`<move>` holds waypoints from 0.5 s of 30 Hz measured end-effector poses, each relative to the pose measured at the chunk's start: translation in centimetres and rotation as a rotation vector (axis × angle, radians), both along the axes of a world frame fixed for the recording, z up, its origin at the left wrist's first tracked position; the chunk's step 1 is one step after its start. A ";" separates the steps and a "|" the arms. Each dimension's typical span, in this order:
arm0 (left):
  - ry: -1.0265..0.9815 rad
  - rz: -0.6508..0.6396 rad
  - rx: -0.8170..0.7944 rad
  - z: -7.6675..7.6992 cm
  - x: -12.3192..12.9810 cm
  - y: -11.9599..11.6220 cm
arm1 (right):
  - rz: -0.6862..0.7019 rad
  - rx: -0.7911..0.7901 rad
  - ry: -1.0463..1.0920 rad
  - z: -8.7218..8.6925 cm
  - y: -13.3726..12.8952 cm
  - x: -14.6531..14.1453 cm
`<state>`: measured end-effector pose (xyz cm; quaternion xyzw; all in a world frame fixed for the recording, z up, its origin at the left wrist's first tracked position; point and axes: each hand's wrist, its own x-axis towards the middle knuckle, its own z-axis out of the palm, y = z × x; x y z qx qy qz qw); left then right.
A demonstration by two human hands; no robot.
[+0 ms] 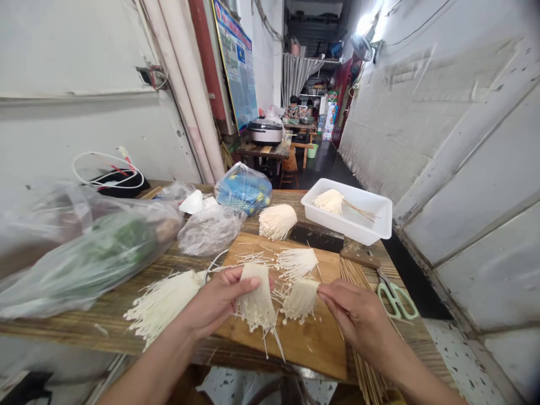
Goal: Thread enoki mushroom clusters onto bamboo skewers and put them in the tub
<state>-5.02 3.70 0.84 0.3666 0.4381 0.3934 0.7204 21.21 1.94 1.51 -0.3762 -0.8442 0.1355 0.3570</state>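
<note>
Over the wooden board [320, 351] on the desk [76, 330]: left hand [217, 301] grasps an enoki clump [256, 301]; right hand [352, 309] pinches a second enoki clump [300, 301].

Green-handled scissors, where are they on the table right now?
In the head view, the green-handled scissors lie near the right edge of the wooden table, just right of the right hand and the bamboo skewers.
</note>
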 end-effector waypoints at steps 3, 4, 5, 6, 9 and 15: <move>0.010 -0.005 0.004 0.2 0.0 0.0 | -0.013 0.006 -0.008 -0.1 -0.1 0.1; 0.011 -0.006 0.006 0.2 0.0 -0.1 | -0.016 0.009 -0.010 -0.2 -0.1 0.1; 0.013 -0.008 0.010 0.2 0.0 -0.1 | -0.017 0.013 -0.013 -0.2 -0.1 0.1; 0.014 -0.008 0.012 0.2 0.0 -0.1 | -0.017 0.019 -0.015 -0.2 -0.1 0.1; 0.018 -0.002 0.017 0.2 0.0 -0.1 | -0.012 0.026 -0.015 -0.1 -0.2 0.2; 0.036 0.018 0.038 0.3 0.3 -0.2 | -0.012 -0.007 -0.010 0.2 -0.3 0.2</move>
